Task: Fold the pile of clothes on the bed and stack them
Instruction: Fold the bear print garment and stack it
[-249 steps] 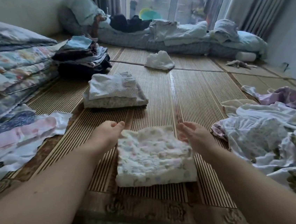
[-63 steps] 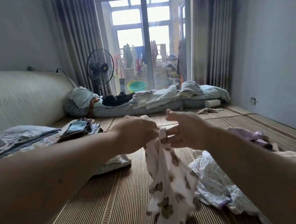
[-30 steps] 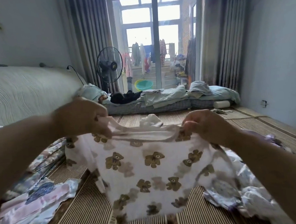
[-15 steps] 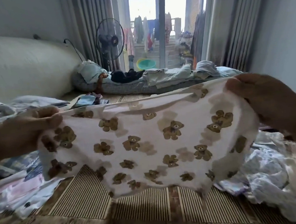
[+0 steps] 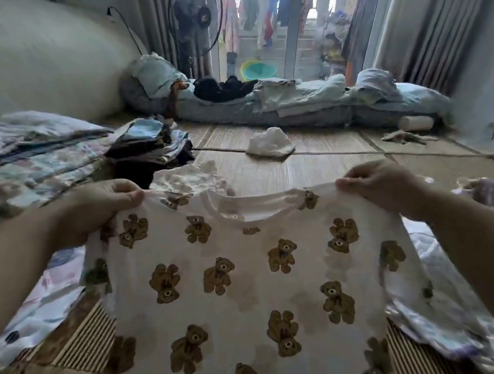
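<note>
The left hand (image 5: 102,211) and right hand (image 5: 383,186) each pinch a shoulder of the white shirt printed with brown teddy bears (image 5: 251,293), fingers curled on the fabric; spread across the centre and lower frame, it hides much of the striped woven mat (image 5: 314,167) and part of a pale folded stack (image 5: 190,177) just behind its collar; a dark folded clothes stack (image 5: 150,148) sits left of centre; a crumpled white cloth (image 5: 268,145) lies beyond; loose pale garments (image 5: 435,304) heap at lower right
</note>
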Demonstrator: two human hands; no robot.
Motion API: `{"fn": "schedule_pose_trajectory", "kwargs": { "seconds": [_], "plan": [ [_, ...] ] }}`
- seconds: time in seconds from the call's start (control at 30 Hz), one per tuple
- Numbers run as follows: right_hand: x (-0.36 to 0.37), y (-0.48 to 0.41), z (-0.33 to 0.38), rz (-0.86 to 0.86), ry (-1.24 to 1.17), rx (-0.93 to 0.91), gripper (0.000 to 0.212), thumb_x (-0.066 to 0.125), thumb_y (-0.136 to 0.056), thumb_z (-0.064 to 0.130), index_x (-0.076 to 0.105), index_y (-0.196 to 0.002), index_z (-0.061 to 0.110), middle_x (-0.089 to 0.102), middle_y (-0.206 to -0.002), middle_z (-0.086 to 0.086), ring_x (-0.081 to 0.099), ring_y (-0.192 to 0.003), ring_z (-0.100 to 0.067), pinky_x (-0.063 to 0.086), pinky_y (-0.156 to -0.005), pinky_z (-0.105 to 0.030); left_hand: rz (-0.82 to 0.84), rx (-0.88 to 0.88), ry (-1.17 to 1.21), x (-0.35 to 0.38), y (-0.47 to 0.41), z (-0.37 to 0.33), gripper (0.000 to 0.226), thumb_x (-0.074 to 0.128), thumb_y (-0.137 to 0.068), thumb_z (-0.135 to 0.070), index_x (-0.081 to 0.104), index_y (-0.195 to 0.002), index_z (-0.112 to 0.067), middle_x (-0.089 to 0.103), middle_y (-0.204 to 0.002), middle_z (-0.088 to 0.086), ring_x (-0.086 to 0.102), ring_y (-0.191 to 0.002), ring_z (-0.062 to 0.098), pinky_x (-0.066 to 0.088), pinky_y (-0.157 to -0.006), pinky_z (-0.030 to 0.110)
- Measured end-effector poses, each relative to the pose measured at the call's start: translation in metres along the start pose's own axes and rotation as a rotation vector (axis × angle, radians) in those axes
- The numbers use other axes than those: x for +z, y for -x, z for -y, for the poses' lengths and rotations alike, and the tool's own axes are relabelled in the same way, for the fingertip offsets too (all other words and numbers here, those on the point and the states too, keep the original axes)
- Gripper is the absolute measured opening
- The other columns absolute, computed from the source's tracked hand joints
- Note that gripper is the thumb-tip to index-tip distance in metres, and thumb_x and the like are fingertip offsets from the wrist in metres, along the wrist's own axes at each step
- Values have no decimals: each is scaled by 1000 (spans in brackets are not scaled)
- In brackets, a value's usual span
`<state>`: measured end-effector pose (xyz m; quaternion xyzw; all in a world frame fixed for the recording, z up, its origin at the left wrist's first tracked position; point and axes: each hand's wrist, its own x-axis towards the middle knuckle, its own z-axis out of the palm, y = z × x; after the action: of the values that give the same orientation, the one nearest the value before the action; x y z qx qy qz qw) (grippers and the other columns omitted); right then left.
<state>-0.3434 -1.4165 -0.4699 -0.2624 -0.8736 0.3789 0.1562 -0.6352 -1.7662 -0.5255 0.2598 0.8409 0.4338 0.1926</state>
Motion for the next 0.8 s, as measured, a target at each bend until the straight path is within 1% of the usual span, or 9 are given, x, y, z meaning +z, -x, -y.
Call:
{"fn": "schedule_pose_trajectory", "kwargs": {
  "seconds": [0.1, 0.2, 0.27, 0.37, 0.47, 0.57, 0.63, 0.7, 0.8],
  "plan": [
    [54, -52, -33, 62, 237, 70, 16, 65, -87, 36, 67, -74, 27, 70, -75, 3, 66, -64, -10, 48, -52, -22, -40, -55, 10, 32, -28, 16, 15, 69, -84, -34, 69, -76, -21, 69, -66, 7, 62, -49, 15, 45, -38, 26],
    [103, -90, -63, 79, 333, 111, 15, 65, -88, 34, 67, -77, 25, 67, -75, 4, 61, -63, -7, 43, -49, -19, -204, -112, -281, 71, -63, 37, 15, 65, -88, -33, 66, -77, -23, 70, -89, 7, 60, -75, 20, 44, -64, 29],
    [126, -106, -83, 89, 379, 136, 21, 62, -90, 38, 62, -73, 25, 64, -72, 4, 58, -61, -8, 39, -50, -22, -213, -160, -396, 90, -82, 54, 19, 61, -89, -39, 68, -95, -21, 67, -105, 7, 57, -91, 23, 39, -74, 29],
    [137, -113, -105, 193, 486, 175, 40, 51, -90, 56, 57, -68, 22, 61, -66, 3, 56, -59, -12, 35, -47, -23, -103, -228, -394, 96, -92, 80, 44, 57, -88, -52, 65, -114, -18, 65, -114, 9, 57, -99, 27, 39, -75, 30],
    [126, -105, -125, 314, 543, 225, 50, 51, -78, 71, 64, -71, 23, 70, -79, -8, 66, -73, -22, 48, -58, -27, 111, -292, -217, 72, -87, 95, 57, 62, -71, -69, 69, -103, -23, 73, -100, -1, 66, -90, 18, 50, -75, 29],
    [106, -84, -136, 409, 503, 268, 63, 52, -58, 80, 67, -69, 20, 67, -69, -4, 59, -61, -16, 45, -56, -26, 423, -306, -73, 48, -74, 105, 50, 77, -65, -60, 69, -93, -20, 75, -81, -3, 71, -75, 11, 52, -56, 20],
    [96, -66, -140, 476, 511, 309, 61, 56, -60, 77, 65, -65, 17, 57, -56, 5, 50, -52, -10, 39, -52, -23, 532, -307, -175, 38, -62, 114, 43, 86, -57, -45, 70, -85, -17, 71, -75, 1, 67, -69, 14, 49, -56, 23],
    [90, -50, -140, 473, 546, 339, 44, 71, -70, 61, 66, -63, 18, 57, -52, 8, 51, -49, -8, 39, -49, -21, 573, -338, -314, 34, -48, 115, 41, 86, -49, -32, 69, -83, -14, 68, -72, 5, 65, -66, 19, 52, -58, 29],
    [86, -33, -135, 289, 431, 352, 23, 73, -79, 28, 63, -64, 13, 59, -58, 0, 53, -54, -14, 39, -52, -24, 425, -318, -454, 28, -28, 108, 23, 79, -49, -29, 71, -66, -16, 68, -60, 2, 63, -52, 11, 46, -48, 20]
  ]
}}
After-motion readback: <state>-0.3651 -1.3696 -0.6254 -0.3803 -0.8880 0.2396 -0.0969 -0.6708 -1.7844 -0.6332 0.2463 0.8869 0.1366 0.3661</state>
